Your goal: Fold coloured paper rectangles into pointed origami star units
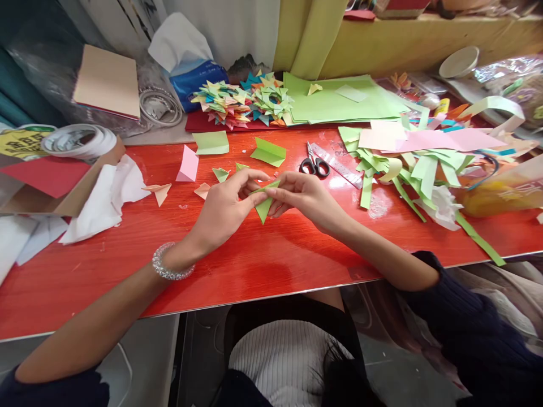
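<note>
Between my two hands, above the red table (271, 265), is a folded green paper piece (263, 210) with a pointed end hanging down. My left hand (223, 209) pinches its left side between thumb and fingers. On the right side, my right hand (307, 198) grips it with thumb and forefinger. Just behind my hands lies a creased green paper (268, 152). Black-handled scissors (314, 164) rest behind my right hand. Near my left hand are a pink folded sheet (187, 164), a pale green sheet (211, 142) and small folded pieces.
Green and pink paper strips (428, 147) are heaped at the right, beside a clear ruler (337, 164). Behind stand star-shaped paper rings (224, 104), green sheets (339, 102) and a tissue pack (195, 85). A cardboard box (99, 175) and white tissue (106, 198) are at the left.
</note>
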Tool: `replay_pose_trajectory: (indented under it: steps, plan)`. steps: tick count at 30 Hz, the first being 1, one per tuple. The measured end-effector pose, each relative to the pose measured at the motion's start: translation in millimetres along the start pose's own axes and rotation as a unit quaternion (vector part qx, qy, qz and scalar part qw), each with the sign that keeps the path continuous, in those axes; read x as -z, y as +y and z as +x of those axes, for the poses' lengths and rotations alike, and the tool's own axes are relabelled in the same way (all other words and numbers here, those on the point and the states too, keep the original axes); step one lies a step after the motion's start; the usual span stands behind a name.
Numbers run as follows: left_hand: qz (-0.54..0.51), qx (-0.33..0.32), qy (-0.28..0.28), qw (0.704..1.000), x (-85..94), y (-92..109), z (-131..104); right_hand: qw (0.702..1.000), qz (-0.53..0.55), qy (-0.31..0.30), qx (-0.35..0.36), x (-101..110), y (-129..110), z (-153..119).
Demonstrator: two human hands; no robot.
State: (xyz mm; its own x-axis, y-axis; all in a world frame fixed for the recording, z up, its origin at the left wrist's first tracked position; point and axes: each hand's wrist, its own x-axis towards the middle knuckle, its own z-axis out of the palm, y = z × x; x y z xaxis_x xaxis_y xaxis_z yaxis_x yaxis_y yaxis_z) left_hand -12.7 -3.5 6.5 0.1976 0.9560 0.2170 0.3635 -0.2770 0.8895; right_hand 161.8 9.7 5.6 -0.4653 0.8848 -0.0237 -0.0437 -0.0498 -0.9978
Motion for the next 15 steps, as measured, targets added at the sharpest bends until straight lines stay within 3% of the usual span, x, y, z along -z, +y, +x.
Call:
replay_pose_trajectory:
  steps: [5, 15]
  plan:
    - [-0.06, 0.037, 0.027, 0.997, 1.4, 0.6, 3.0, 0.998, 0.037, 0.043, 0.014, 4.4, 1.4, 1.4]
    - [-0.04, 0.007, 0.046, 0.998, -1.4, 6.5, -3.4, 0.997, 0.009, 0.054, 0.048, 4.3, 1.1, 0.5]
